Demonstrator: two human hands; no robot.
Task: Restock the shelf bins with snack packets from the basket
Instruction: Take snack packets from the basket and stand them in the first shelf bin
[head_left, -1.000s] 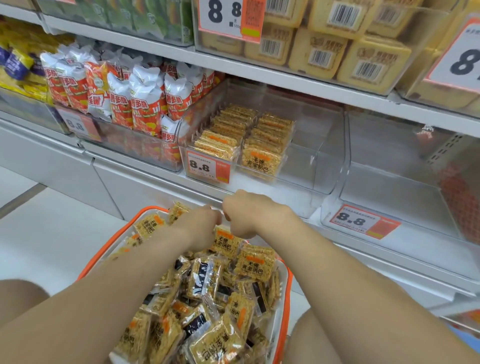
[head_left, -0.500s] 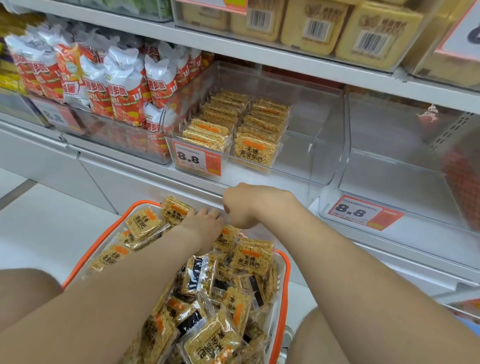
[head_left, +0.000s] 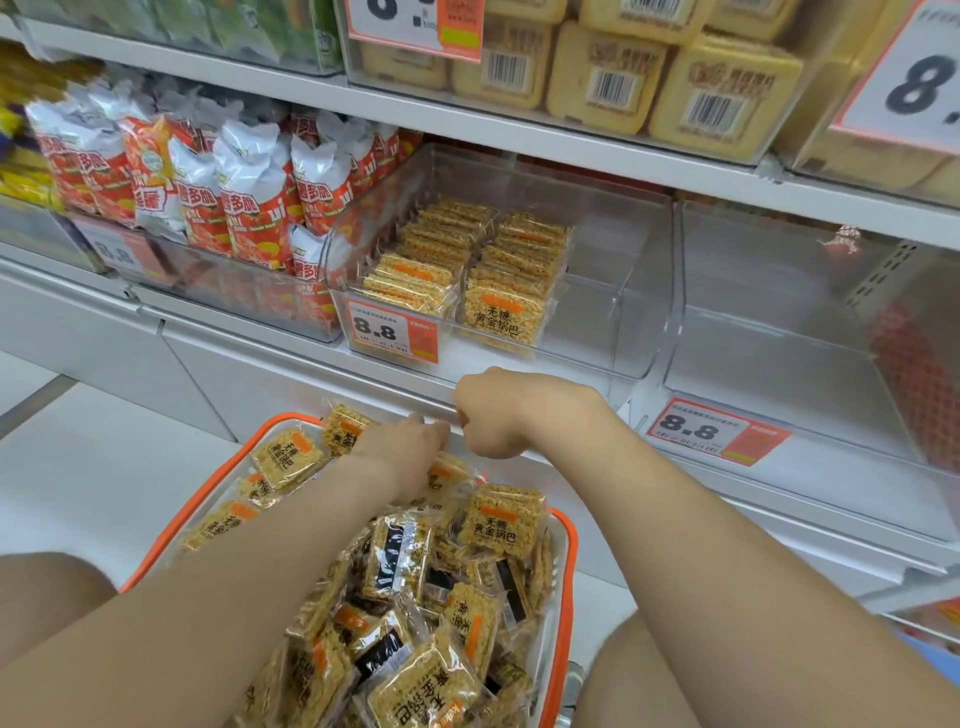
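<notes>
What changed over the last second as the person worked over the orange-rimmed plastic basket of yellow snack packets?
The left hand uncurled from a loose fist; its fingers now lie straighter on the yellow snack packets at the far end of the orange-rimmed basket. Nothing was visibly lifted or released. The right hand stayed a fist beside it; the clear plastic shelf bin keeps its two rows.

Golden snack packets (head_left: 415, 613) heap the orange-rimmed basket (head_left: 563, 597); 2 rows fill the clear bin (head_left: 618, 291).
</notes>
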